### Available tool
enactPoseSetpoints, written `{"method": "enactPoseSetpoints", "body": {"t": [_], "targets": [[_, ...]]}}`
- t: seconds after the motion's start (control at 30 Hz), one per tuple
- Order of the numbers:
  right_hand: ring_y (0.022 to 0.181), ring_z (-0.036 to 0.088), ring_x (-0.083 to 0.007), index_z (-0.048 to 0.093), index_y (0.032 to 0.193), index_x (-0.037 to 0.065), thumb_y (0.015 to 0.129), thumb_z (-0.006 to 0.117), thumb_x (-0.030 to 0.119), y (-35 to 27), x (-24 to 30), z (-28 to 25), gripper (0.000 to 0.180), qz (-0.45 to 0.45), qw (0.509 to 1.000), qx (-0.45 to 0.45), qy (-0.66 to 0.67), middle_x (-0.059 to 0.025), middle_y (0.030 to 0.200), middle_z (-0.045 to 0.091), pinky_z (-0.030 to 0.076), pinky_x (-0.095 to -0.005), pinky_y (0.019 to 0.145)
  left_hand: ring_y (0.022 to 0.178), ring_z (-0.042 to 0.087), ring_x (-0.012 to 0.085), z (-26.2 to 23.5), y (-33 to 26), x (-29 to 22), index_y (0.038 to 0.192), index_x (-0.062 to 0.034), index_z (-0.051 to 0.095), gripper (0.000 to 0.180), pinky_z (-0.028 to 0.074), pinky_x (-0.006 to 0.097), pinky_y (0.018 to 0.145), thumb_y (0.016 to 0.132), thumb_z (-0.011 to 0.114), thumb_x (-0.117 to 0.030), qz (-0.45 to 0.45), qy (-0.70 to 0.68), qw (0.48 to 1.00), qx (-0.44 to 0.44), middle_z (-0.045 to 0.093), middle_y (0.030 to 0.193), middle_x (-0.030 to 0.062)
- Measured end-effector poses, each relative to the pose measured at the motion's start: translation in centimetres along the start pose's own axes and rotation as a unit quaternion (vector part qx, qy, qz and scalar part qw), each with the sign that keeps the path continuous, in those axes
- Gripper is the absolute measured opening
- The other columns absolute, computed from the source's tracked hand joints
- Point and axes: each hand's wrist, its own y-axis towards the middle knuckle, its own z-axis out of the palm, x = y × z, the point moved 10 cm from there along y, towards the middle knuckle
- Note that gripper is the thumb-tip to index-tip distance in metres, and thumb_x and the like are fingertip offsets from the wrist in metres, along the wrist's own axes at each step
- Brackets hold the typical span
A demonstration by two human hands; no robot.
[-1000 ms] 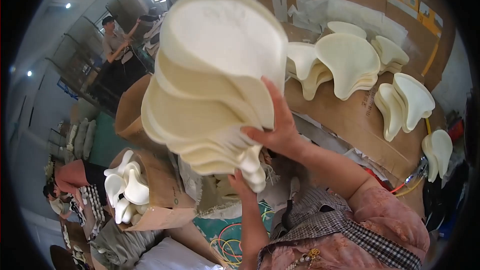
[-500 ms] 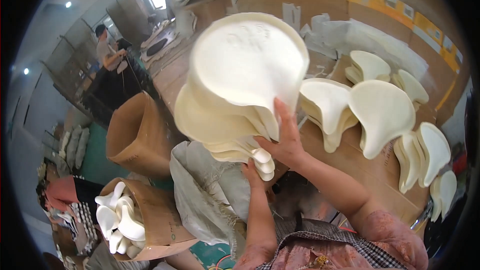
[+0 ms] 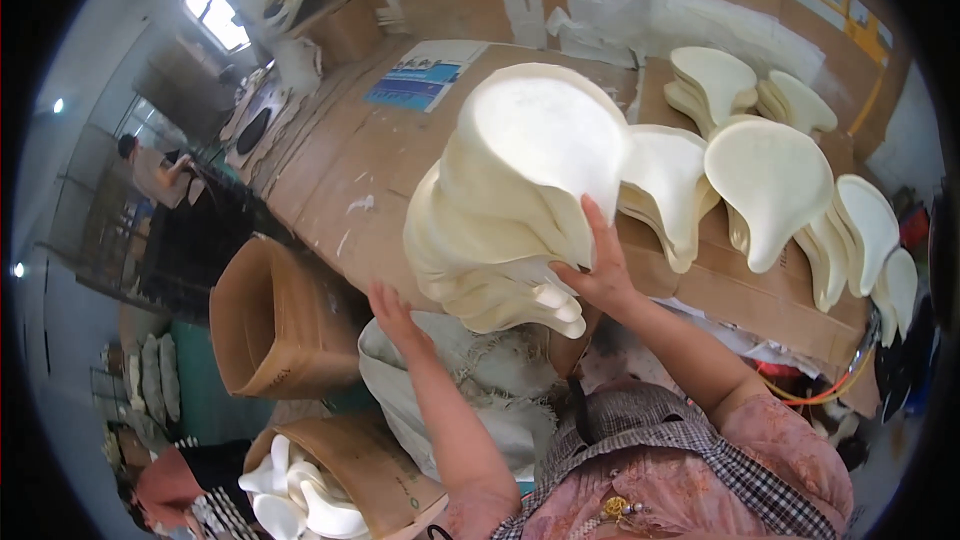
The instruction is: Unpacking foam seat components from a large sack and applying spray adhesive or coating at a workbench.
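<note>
A tall, leaning stack of cream-white, bicycle-saddle-shaped foam pads (image 3: 545,130) is at the near edge of a cardboard-covered table (image 3: 330,170). My right hand (image 3: 600,265) grips the narrow nose end of the stack, with its fingers up along the right side. To the left of the stack, my left hand (image 3: 397,318) is off the pads, fingers apart and holding nothing. Whether the bottom pad rests fully on the table is hidden from me.
More stacked saddle pads (image 3: 768,180) stand on the table at the right. At the left are an open cardboard carton (image 3: 290,320), a carton of white pads (image 3: 370,470) and a pale woven sack (image 3: 420,405). One person (image 3: 160,170) is far left, another (image 3: 165,490) lower left.
The stack has come down and right toward the other stacks. My left hand has let go of its underside and moved left, while my right hand stays on it. My view has shifted.
</note>
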Motion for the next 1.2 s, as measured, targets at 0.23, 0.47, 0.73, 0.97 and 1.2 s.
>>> {"method": "enactPoseSetpoints", "body": {"t": [0.23,0.47,0.73,0.97,1.2], "targets": [[0.127,0.030,-0.0310,0.020,0.141,0.005,0.073,0.072,0.020,-0.3,4.3,-3.1,0.087,0.003,0.993,0.016,0.116,-0.0189,0.136,0.033,0.022,-0.0390,0.106,0.098,0.054,0.0164,10.9,3.7,-4.0,0.113,0.0012,0.055,0.036,0.042,0.030,0.084,0.085,0.053,-0.021,0.014,0.080,0.954,0.288,0.060,0.106,0.0093],[0.129,0.029,-0.0283,0.020,0.141,0.006,0.073,0.072,0.023,-2.9,6.7,-19.7,0.087,-0.002,0.992,-0.124,-0.001,-0.0159,0.140,0.029,0.018,-0.0385,0.108,0.094,0.058,0.0299,8.2,-0.6,-2.3,0.120,0.0044,0.047,0.058,0.049,0.038,0.079,0.065,0.043,-0.012,-0.094,0.040,0.934,0.343,0.056,0.106,0.0168],[0.123,0.037,-0.0332,0.028,0.137,0.005,0.067,0.074,0.012,-8.7,5.2,-45.3,0.084,-0.045,0.843,-0.437,-0.310,-0.0174,0.136,0.037,0.032,-0.0397,0.100,0.100,0.055,0.0279,8.4,-2.6,-2.3,0.125,0.0031,0.041,0.050,0.046,0.035,0.083,0.079,0.042,-0.013,-0.078,0.097,0.941,0.314,0.052,0.114,0.0172],[0.107,0.045,-0.0364,0.024,0.139,0.016,0.067,0.073,0.015,-3.1,-4.3,-55.9,0.087,0.041,0.834,-0.447,-0.321,-0.0217,0.118,0.042,0.039,-0.0406,0.092,0.083,0.059,0.0252,6.7,-3.7,-3.2,0.111,0.0028,0.053,0.036,0.048,0.037,0.073,0.080,0.049,-0.016,0.046,0.198,0.951,0.233,0.059,0.097,0.0132],[0.113,0.040,-0.0420,0.023,0.139,0.023,0.071,0.069,0.015,7.9,-15.0,-58.9,0.083,0.080,0.834,-0.451,-0.308,-0.0245,0.127,0.032,0.041,-0.0462,0.089,0.098,0.053,0.0231,5.0,-7.7,-3.1,0.121,0.0072,0.048,0.040,0.044,0.032,0.083,0.082,0.050,0.000,-0.029,0.256,0.952,0.167,0.055,0.112,0.0149]]}}
